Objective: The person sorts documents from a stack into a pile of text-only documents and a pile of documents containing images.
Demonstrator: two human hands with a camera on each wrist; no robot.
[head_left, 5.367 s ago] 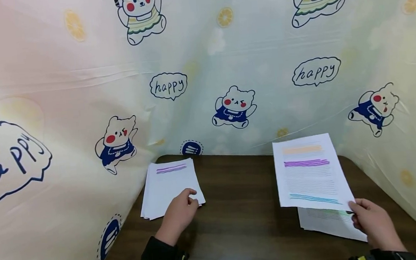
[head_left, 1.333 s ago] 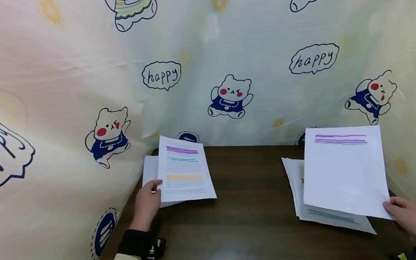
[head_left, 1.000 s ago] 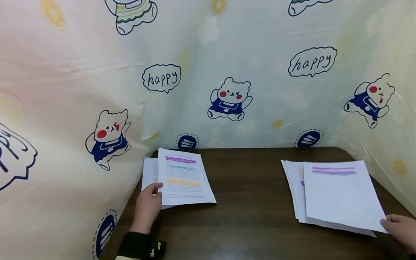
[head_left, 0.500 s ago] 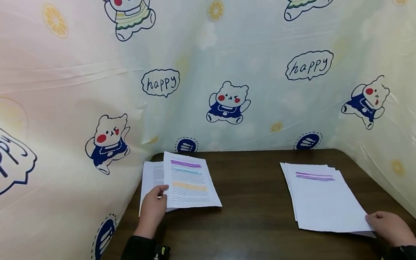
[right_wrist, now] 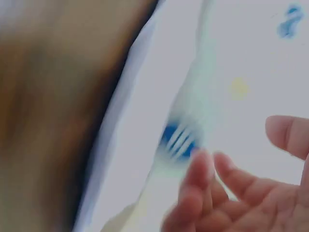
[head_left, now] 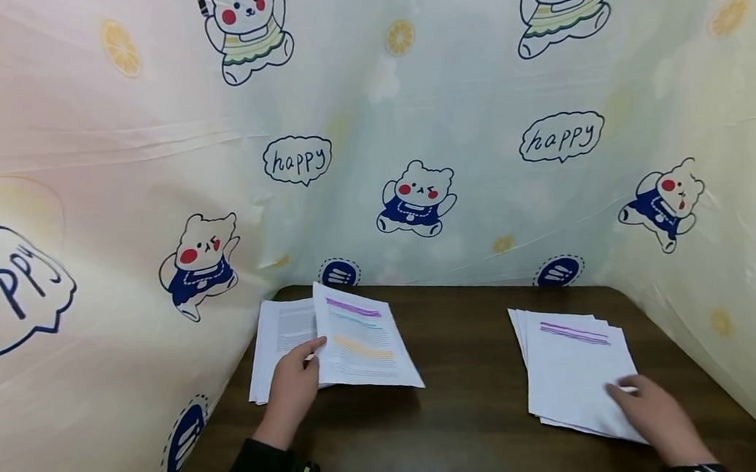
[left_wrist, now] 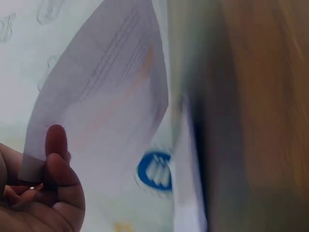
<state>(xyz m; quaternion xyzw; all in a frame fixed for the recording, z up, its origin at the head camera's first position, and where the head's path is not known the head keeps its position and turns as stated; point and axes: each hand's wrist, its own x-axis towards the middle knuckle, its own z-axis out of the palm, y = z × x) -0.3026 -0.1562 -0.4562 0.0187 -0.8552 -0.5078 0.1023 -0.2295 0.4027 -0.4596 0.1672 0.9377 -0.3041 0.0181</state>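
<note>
Left hand (head_left: 290,390), bare: thumb and fingers pinching, at its left edge, one white paper sheet with purple, blue and orange highlighter lines (head_left: 362,343), raised, tilted and bowed. Right hand (head_left: 657,415), bare: grasping nothing, thumb parted from the fingers, placed over the lower right of the right-hand pile; contact cannot be told. Beneath the sheet: left-hand pile of white printed paper (head_left: 286,330), sheets slightly offset. Under the right hand: right-hand pile of white paper (head_left: 568,376), top page bearing purple strokes, edges fanned. Beyond: dark brown wooden table (head_left: 458,347), then pale bear-printed curtain (head_left: 486,82). Risks, as judged: held by one edge only, the limp sheet could crease or slip if the pinch slackens; its lower edge could drag the pile beneath askew; a brush from the right hand could spread the fanned pages further.
</note>
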